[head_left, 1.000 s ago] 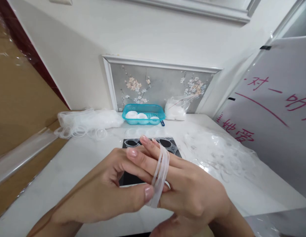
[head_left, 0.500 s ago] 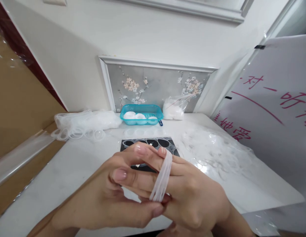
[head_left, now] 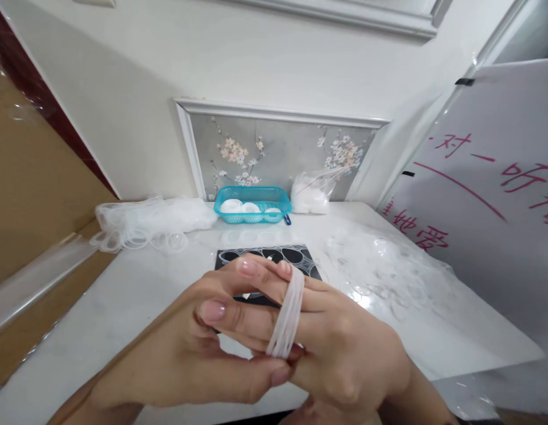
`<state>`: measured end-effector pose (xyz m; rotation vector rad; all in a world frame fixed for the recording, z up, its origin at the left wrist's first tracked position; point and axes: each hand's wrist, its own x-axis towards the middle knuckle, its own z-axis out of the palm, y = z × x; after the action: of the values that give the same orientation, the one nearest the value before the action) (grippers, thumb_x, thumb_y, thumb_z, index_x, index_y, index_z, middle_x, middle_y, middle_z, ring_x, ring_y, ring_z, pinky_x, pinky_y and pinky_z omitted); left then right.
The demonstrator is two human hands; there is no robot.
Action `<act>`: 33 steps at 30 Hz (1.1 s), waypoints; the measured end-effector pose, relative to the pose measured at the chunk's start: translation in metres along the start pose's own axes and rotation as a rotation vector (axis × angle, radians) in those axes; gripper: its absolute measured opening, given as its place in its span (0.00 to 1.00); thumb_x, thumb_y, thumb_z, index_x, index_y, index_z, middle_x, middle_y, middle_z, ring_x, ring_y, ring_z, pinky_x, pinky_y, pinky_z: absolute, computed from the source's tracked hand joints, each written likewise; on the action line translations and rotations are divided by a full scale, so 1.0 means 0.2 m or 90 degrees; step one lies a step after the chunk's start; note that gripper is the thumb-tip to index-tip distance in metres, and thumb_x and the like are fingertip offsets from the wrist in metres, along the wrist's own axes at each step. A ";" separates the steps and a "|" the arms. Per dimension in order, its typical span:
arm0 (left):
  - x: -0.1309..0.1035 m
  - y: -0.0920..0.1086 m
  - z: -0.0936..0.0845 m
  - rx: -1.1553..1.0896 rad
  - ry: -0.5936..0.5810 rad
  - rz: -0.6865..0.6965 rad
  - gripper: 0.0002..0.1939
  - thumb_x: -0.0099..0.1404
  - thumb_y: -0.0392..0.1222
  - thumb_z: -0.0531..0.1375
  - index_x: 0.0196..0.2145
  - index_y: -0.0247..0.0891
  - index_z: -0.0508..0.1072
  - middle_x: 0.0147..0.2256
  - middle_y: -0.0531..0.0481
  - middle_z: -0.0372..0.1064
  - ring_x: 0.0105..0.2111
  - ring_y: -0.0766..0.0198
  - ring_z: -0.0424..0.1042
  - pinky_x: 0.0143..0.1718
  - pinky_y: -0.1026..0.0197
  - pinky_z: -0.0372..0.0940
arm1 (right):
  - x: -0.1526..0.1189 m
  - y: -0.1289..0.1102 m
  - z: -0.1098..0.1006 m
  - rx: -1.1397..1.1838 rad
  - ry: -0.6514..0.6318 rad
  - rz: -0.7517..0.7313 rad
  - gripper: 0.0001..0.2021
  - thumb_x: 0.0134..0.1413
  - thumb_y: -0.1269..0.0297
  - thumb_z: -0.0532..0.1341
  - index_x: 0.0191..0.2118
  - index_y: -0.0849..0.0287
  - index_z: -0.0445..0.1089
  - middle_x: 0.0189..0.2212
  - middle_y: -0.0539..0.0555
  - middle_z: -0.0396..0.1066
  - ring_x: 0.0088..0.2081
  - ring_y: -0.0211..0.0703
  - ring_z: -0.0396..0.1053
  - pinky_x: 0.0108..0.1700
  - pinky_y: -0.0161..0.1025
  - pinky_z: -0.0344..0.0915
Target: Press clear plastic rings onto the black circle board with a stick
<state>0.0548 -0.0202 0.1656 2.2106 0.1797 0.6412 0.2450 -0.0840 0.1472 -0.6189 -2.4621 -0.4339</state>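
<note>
A bundle of translucent white elastic bands (head_left: 288, 316) is looped round the fingers of my right hand (head_left: 348, 348), which point left through it. My left hand (head_left: 189, 354) curls round from the other side, its thumb by the bundle's lower end and a fingertip at its upper end. Both hands are together above the table, their fingers overlapping. Behind them lies a black patterned mat (head_left: 295, 257), partly covered by my hands, with small white bits on it. The undersides of the fingers are hidden.
A turquoise basket (head_left: 251, 218) with white round pieces stands near the wall, beside a clear bag (head_left: 311, 195) of white material. Loose translucent rings (head_left: 141, 227) are heaped at the left; more clear pieces (head_left: 380, 265) spread on the right. A small blue object (head_left: 287, 219) lies by the basket.
My hands and the bands have shifted very slightly left. The grip looks the same, and nothing was let go.
</note>
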 end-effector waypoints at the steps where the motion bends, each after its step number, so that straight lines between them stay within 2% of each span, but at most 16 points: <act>1: 0.00 0.00 0.00 -0.016 0.004 0.002 0.12 0.56 0.33 0.66 0.37 0.47 0.78 0.38 0.59 0.76 0.45 0.62 0.75 0.58 0.67 0.63 | 0.00 0.00 0.00 0.002 -0.011 0.007 0.30 0.59 0.40 0.56 0.54 0.60 0.73 0.62 0.54 0.65 0.72 0.50 0.29 0.72 0.45 0.37; 3: 0.01 0.01 0.00 -0.042 0.013 -0.001 0.11 0.57 0.33 0.66 0.37 0.46 0.78 0.38 0.59 0.76 0.43 0.63 0.76 0.56 0.68 0.65 | 0.01 0.00 -0.01 0.010 -0.033 0.025 0.31 0.59 0.40 0.56 0.57 0.59 0.70 0.64 0.53 0.62 0.72 0.47 0.28 0.71 0.45 0.38; 7: 0.02 0.00 -0.01 -0.053 0.013 0.006 0.07 0.58 0.33 0.67 0.32 0.45 0.76 0.37 0.59 0.75 0.43 0.63 0.76 0.59 0.63 0.63 | 0.01 0.00 0.00 0.053 -0.023 0.030 0.33 0.59 0.40 0.57 0.60 0.61 0.66 0.66 0.52 0.58 0.72 0.47 0.25 0.71 0.47 0.38; 11: 0.02 -0.01 -0.02 -0.051 0.009 0.028 0.06 0.59 0.35 0.67 0.30 0.47 0.76 0.36 0.59 0.75 0.43 0.62 0.76 0.58 0.62 0.64 | 0.01 0.00 0.02 0.082 -0.040 0.047 0.34 0.58 0.38 0.56 0.61 0.58 0.66 0.66 0.53 0.58 0.72 0.49 0.31 0.71 0.50 0.41; 15: 0.02 0.00 -0.02 -0.040 -0.004 0.008 0.04 0.60 0.35 0.66 0.33 0.44 0.76 0.38 0.56 0.74 0.42 0.62 0.76 0.52 0.65 0.68 | 0.00 0.00 0.03 0.088 -0.013 0.050 0.36 0.56 0.37 0.58 0.59 0.60 0.67 0.64 0.54 0.62 0.72 0.51 0.36 0.71 0.47 0.41; 18: 0.02 -0.01 -0.04 0.008 -0.061 -0.026 0.05 0.61 0.37 0.65 0.36 0.44 0.76 0.38 0.54 0.74 0.41 0.61 0.76 0.47 0.66 0.70 | 0.00 0.01 0.02 0.137 0.007 0.059 0.34 0.55 0.40 0.61 0.55 0.65 0.70 0.62 0.59 0.64 0.71 0.52 0.44 0.71 0.45 0.46; 20: 0.02 -0.04 -0.07 0.066 -0.109 -0.041 0.07 0.60 0.40 0.67 0.38 0.44 0.77 0.40 0.53 0.74 0.43 0.58 0.74 0.48 0.64 0.69 | 0.01 0.01 0.02 0.204 0.007 0.084 0.30 0.55 0.43 0.63 0.53 0.65 0.72 0.61 0.61 0.66 0.68 0.49 0.52 0.70 0.42 0.50; 23: 0.02 -0.15 -0.14 0.146 -0.136 -0.060 0.11 0.62 0.41 0.65 0.44 0.46 0.78 0.45 0.51 0.75 0.47 0.57 0.73 0.51 0.62 0.66 | 0.02 0.02 0.02 0.317 0.012 0.234 0.22 0.53 0.47 0.66 0.48 0.57 0.74 0.54 0.56 0.74 0.61 0.47 0.66 0.64 0.37 0.62; 25: 0.02 -0.22 -0.18 0.162 -0.078 -0.111 0.17 0.64 0.40 0.62 0.51 0.48 0.76 0.46 0.51 0.75 0.46 0.57 0.73 0.50 0.62 0.66 | 0.03 0.03 0.04 0.358 0.055 0.374 0.15 0.55 0.51 0.66 0.43 0.55 0.75 0.48 0.53 0.77 0.56 0.47 0.70 0.58 0.39 0.68; 27: 0.03 -0.29 -0.21 0.144 0.014 -0.189 0.20 0.65 0.40 0.60 0.55 0.48 0.74 0.44 0.51 0.77 0.40 0.58 0.74 0.44 0.63 0.67 | 0.05 0.05 0.09 0.355 0.102 0.473 0.12 0.56 0.53 0.66 0.40 0.55 0.75 0.43 0.53 0.78 0.55 0.48 0.70 0.56 0.43 0.68; 30: 0.06 -0.37 -0.18 0.075 0.185 -0.268 0.20 0.64 0.43 0.61 0.54 0.49 0.75 0.43 0.51 0.78 0.28 0.64 0.72 0.32 0.65 0.67 | 0.08 0.10 0.22 0.339 0.108 0.530 0.12 0.55 0.54 0.66 0.39 0.56 0.75 0.41 0.53 0.78 0.54 0.49 0.69 0.56 0.48 0.66; 33: 0.11 -0.46 -0.13 -0.044 0.425 -0.282 0.18 0.58 0.44 0.66 0.47 0.44 0.80 0.39 0.50 0.79 0.19 0.69 0.65 0.19 0.67 0.61 | 0.10 0.19 0.39 0.431 0.084 0.538 0.10 0.57 0.56 0.65 0.40 0.56 0.75 0.42 0.51 0.78 0.48 0.44 0.73 0.53 0.44 0.68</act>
<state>0.0691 0.0654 0.1191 1.7307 0.9396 1.0791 0.2158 -0.0133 0.1032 -1.1603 -1.8078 0.6342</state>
